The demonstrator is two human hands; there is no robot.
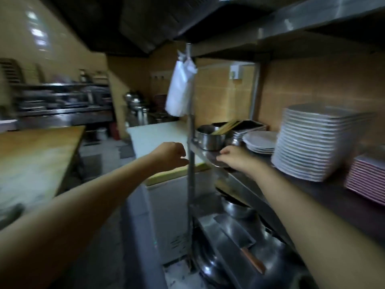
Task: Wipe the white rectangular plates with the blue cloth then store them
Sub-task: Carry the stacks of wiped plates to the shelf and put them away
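Note:
A tall stack of white rectangular plates stands on the steel shelf at the right. My right hand reaches onto the shelf left of that stack, and its thumb and fingers pinch the rim of a small dark round dish at the shelf's front edge. My left hand hovers just left of the shelf's upright post, its fingers loosely curled and holding nothing I can see. No blue cloth is in view. The whole frame is blurred.
A stack of pink-edged plates sits right of the white stack. Round white plates and a steel bowl with chopsticks stand behind my right hand. A white bag hangs on the post. Steel pots and a cleaver fill lower shelves. A wooden table is at left.

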